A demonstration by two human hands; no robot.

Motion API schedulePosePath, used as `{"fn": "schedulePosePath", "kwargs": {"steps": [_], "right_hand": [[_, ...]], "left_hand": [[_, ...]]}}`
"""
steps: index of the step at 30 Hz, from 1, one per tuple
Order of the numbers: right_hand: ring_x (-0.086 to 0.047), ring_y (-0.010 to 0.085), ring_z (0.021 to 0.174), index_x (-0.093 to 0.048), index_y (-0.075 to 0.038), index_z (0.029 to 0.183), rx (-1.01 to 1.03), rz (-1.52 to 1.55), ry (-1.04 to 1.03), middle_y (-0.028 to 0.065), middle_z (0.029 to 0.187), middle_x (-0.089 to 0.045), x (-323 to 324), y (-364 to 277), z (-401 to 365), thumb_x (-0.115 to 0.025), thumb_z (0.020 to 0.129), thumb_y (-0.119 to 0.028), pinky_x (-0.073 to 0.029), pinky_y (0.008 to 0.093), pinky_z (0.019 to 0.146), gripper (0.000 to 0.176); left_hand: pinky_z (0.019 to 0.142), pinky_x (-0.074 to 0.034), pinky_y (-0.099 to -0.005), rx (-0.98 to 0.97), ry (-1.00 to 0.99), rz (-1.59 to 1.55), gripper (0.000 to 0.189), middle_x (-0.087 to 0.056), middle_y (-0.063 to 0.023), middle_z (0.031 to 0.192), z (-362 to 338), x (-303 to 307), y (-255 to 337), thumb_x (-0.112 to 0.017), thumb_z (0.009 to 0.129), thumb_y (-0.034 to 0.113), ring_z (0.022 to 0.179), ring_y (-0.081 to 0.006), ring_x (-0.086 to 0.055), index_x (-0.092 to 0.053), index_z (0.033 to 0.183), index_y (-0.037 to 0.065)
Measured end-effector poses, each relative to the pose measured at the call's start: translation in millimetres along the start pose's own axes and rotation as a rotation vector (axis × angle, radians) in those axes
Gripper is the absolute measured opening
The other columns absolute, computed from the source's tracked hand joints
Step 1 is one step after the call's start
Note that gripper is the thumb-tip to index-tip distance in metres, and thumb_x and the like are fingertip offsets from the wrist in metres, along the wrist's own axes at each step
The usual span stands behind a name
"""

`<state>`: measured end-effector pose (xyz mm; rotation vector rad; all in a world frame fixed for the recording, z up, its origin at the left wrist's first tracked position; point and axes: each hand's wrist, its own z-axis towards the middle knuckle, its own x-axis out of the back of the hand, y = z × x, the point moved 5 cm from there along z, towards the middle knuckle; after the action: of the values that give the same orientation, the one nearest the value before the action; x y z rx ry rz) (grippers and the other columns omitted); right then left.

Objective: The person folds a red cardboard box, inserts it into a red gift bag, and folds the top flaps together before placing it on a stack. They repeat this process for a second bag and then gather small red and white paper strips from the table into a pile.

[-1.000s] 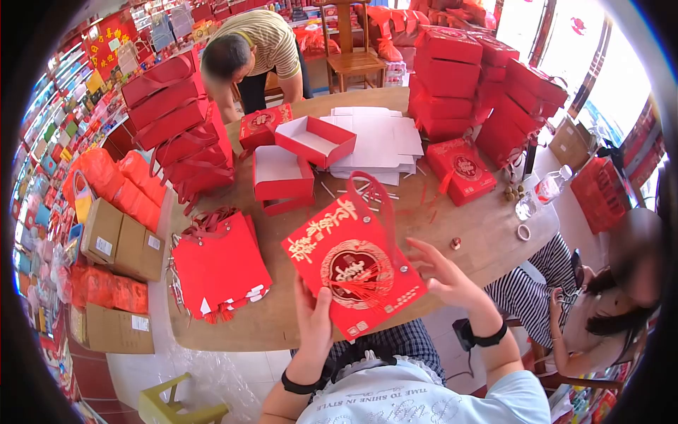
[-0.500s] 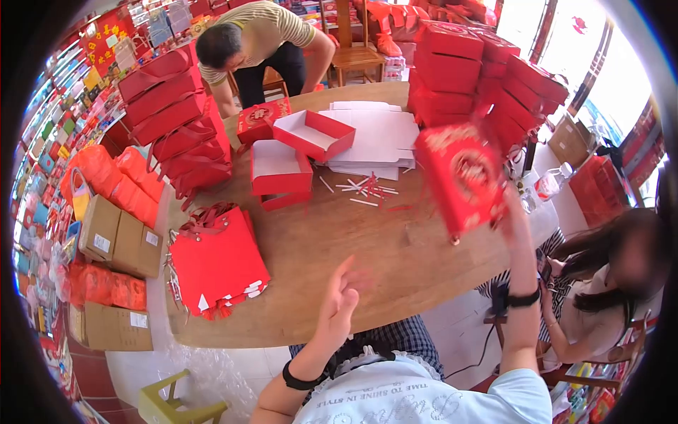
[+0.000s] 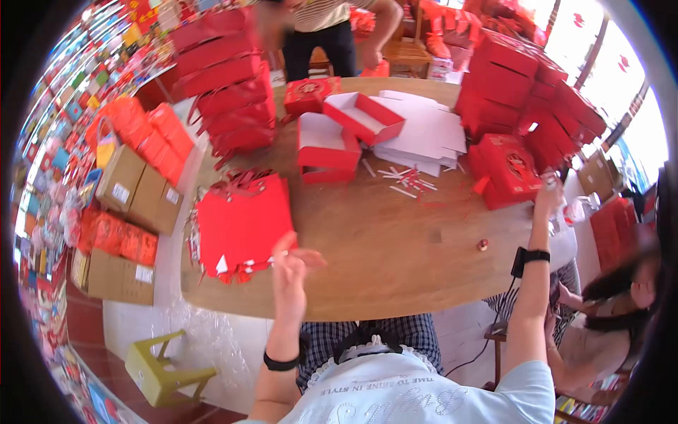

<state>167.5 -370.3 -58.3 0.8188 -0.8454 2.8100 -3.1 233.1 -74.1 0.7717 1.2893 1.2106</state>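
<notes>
A red gift box [image 3: 505,168] with gold print now rests on the right side of the wooden table [image 3: 395,240], against the stacked boxes. My right hand [image 3: 549,198] is at its near right corner, fingers curled there; the grip is partly hidden. My left hand [image 3: 291,279] hangs over the near left of the table with fingers apart, holding nothing. Just beyond it lies a pile of flat red bags [image 3: 244,222] with ribbon handles. A small red-and-gold round piece [image 3: 483,245] lies on the bare wood nearer me.
Red box stacks [image 3: 494,85] stand at the back right, red handled bags [image 3: 229,85] at the back left. Between them are open box trays [image 3: 328,145], white card sheets [image 3: 417,127] and scattered paper strips [image 3: 409,180]. A person [image 3: 321,35] stands opposite; another [image 3: 600,318] sits at right.
My right hand has carried the red gift box rightward and down onto the table beside the stacks. My left hand stays open. The person opposite has straightened up; the view has shifted.
</notes>
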Motion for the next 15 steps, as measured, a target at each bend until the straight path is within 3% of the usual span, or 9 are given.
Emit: {"fn": "schedulePosePath", "kwargs": {"steps": [1, 4, 5, 6, 7, 8, 9, 11, 15], "right_hand": [[-0.054, 0.0326, 0.096, -0.059, -0.006, 0.104, 0.012, -0.012, 0.199, 0.0148, 0.101, -0.060, 25, -43, -14, -0.061, 0.080, -0.029, -0.040, 0.0420, 0.085, 0.033], [-0.053, 0.0247, 0.097, -0.057, -0.004, 0.106, 0.365, 0.513, -0.172, 0.0117, 0.103, -0.058, 48, -177, -75, -0.058, 0.080, -0.012, -0.039, 0.0362, 0.088, 0.027], [-0.054, 0.0238, 0.097, -0.057, -0.004, 0.107, 0.308, 0.611, -0.443, 0.0127, 0.103, -0.057, 65, -236, -116, -0.059, 0.079, -0.008, -0.040, 0.0349, 0.089, 0.029], [-0.053, 0.0252, 0.100, -0.057, -0.003, 0.107, 0.297, 0.636, -0.727, 0.0141, 0.107, -0.056, 60, -269, -155, -0.060, 0.077, -0.008, -0.041, 0.0349, 0.088, 0.031], [-0.052, 0.0243, 0.102, -0.054, -0.003, 0.113, 0.422, 0.625, -1.024, 0.0127, 0.112, -0.053, 80, -324, -189, -0.059, 0.079, -0.010, -0.042, 0.0325, 0.087, 0.034], [-0.047, 0.0293, 0.111, -0.051, -0.003, 0.117, 0.671, 0.721, -1.131, 0.0166, 0.120, -0.049, 69, -347, -230, -0.060, 0.081, -0.017, -0.037, 0.0353, 0.095, 0.040], [-0.038, 0.0328, 0.121, -0.042, 0.002, 0.125, 0.720, 0.705, -1.277, 0.0223, 0.128, -0.041, 47, -361, -274, -0.058, 0.082, -0.027, -0.033, 0.0390, 0.099, 0.054], [-0.028, 0.0381, 0.126, -0.034, 0.010, 0.126, 0.739, 0.588, -1.279, 0.0273, 0.134, -0.030, 10, -396, -341, -0.055, 0.082, -0.039, -0.024, 0.0405, 0.105, 0.069], [-0.022, 0.0434, 0.127, -0.033, 0.014, 0.125, 0.600, 0.459, -1.313, 0.0310, 0.136, -0.022, -20, -428, -407, -0.055, 0.081, -0.043, -0.020, 0.0493, 0.104, 0.075]], "left_hand": [[0.081, -0.043, -0.0308, -0.086, 0.125, 0.195, 0.049, -0.058, -0.0124, 0.095, 4, 25, 11, -0.048, 0.091, 0.024, 0.090, -0.0208, -0.058, -0.028, 0.131, 0.001], [0.088, -0.041, -0.0369, -0.327, 0.492, 0.709, 0.049, -0.053, -0.0194, 0.107, 14, 102, 36, -0.053, 0.086, 0.013, 0.101, -0.0282, -0.052, -0.031, 0.128, -0.002], [0.088, -0.041, -0.0369, -0.324, 0.512, 0.723, 0.049, -0.053, -0.0194, 0.107, 14, 124, 35, -0.053, 0.086, 0.013, 0.101, -0.0282, -0.052, -0.031, 0.128, -0.002], [0.091, -0.038, -0.0405, -0.302, 0.536, 1.059, 0.053, -0.049, -0.0229, 0.111, 15, 142, 34, -0.055, 0.084, 0.013, 0.105, -0.0329, -0.049, -0.031, 0.128, -0.004], [0.094, -0.035, -0.0441, -0.271, 0.546, 1.392, 0.058, -0.046, -0.0263, 0.115, 18, 155, 29, -0.058, 0.081, 0.014, 0.109, -0.0375, -0.045, -0.030, 0.127, -0.006], [0.097, -0.032, -0.0460, -0.191, 0.520, 1.386, 0.066, -0.042, -0.0307, 0.117, 21, 171, 18, -0.062, 0.078, 0.019, 0.112, -0.0430, -0.039, -0.028, 0.128, -0.009], [0.097, -0.032, -0.0460, -0.190, 0.522, 1.392, 0.066, -0.042, -0.0307, 0.117, 20, 175, 16, -0.062, 0.078, 0.019, 0.112, -0.0430, -0.039, -0.028, 0.128, -0.009], [0.098, -0.031, -0.0462, 0.064, 0.470, 1.396, 0.070, -0.039, -0.0324, 0.121, 23, 185, 6, -0.061, 0.078, 0.024, 0.114, -0.0437, -0.038, -0.026, 0.129, -0.009], [0.099, -0.030, -0.0477, 0.098, 0.446, 1.480, 0.074, -0.037, -0.0329, 0.124, 21, 191, -2, -0.061, 0.078, 0.027, 0.116, -0.0436, -0.036, -0.024, 0.131, -0.009]]}}
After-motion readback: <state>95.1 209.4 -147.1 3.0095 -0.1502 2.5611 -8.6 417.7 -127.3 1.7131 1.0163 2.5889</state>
